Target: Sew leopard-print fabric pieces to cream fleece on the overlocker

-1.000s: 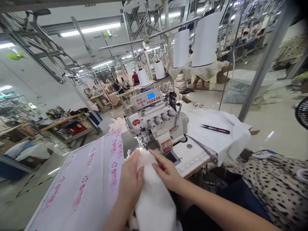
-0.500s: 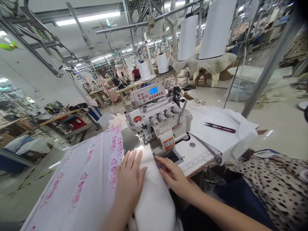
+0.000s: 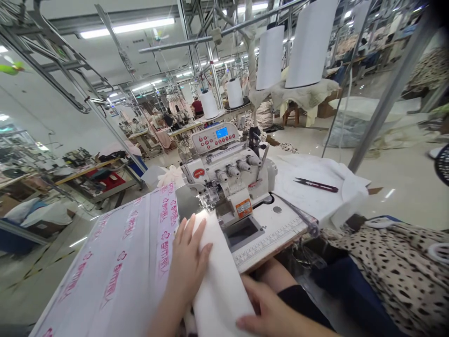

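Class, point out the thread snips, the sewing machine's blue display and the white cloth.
Thread snips (image 3: 315, 185), head view, on their middle.
Blue display (image 3: 221, 132), head view, on the screen's centre.
White cloth (image 3: 219, 276), head view, on its middle.

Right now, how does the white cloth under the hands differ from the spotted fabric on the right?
The white cloth is plain, while the spotted fabric has dark spots on a pale ground. The white cloth lies in a smooth strip; the spotted fabric sits in rumpled folds. The left hand rests on the white cloth; no hand touches the spotted fabric. Both are soft fabric.
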`<state>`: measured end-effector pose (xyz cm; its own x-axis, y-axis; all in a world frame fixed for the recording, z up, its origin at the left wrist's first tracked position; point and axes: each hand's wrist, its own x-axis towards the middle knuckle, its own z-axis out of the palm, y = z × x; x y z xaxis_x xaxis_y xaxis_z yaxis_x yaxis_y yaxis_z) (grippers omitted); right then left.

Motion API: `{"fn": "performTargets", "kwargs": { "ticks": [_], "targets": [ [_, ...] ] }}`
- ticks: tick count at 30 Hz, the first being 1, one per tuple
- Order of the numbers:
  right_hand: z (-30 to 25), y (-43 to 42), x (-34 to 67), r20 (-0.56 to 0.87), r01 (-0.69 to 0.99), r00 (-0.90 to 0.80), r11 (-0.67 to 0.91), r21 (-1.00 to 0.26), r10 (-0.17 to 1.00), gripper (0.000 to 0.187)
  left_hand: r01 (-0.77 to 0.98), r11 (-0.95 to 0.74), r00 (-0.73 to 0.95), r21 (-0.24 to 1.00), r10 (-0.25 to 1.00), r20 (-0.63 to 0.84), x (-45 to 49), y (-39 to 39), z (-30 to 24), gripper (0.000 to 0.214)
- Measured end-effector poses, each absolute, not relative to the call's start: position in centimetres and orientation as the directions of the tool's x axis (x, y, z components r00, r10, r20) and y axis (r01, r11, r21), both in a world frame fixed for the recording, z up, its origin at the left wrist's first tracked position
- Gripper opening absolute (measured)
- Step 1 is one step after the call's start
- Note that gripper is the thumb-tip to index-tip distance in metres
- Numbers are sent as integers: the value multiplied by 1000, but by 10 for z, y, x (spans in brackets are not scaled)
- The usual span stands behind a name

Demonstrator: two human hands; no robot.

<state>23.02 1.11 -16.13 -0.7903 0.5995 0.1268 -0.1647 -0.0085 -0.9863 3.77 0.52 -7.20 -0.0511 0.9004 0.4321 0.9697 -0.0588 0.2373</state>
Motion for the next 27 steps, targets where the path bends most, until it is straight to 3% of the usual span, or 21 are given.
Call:
{"fn": "performTargets", "kwargs": {
  "ticks": [1,3,5,7,10,12,14,16,19,21,23,25,27],
  "targets": [
    [-172,2,233,127,-128,-827,36,-991,547,46,940,-38,-125,339,887,445,35,2,-75,51],
    [-193,-12,240,135,-79,-855,132,-988,500,52,787,66,-376,614,839,392,28,-7,-81,62],
    [-208,-22,248,159,-52,-834,212,-976,528,57,495,172,-558,851,815,160,20,-20,-85,70],
    [-213,-27,257,144,-11,-817,235,-972,558,51,220,280,-503,935,853,-137,13,-36,-84,72],
    [-205,-33,270,10,83,-840,147,-986,543,44,76,453,-155,888,885,-438,10,-62,-73,69],
    [-194,-37,279,-48,90,-861,60,-994,506,41,127,495,141,860,849,-509,9,-79,-65,61],
    [-181,-42,289,-65,46,-881,-52,-998,469,40,217,466,281,858,812,-512,7,-97,-59,53],
    [-168,-48,301,-84,-9,-900,-210,-978,428,41,284,440,161,852,854,-495,-2,-117,-54,47],
    [-154,-56,320,-110,-81,-911,-433,-898,398,44,235,442,-220,866,892,-396,-25,-147,-39,44],
    [-156,-60,328,-109,-133,-899,-501,-855,425,44,174,442,-351,880,863,-364,-42,-161,-21,48],
    [-169,-62,328,-117,-150,-879,-503,-851,462,44,235,474,-393,849,845,-363,-57,-163,-3,49],
    [-190,-65,321,-128,-125,-852,-433,-892,508,44,484,510,-440,712,844,-305,-70,-154,7,41],
    [-215,-67,309,-127,-69,-810,-308,-949,572,44,759,473,-463,448,875,-140,-81,-136,1,35]
  ]
}}
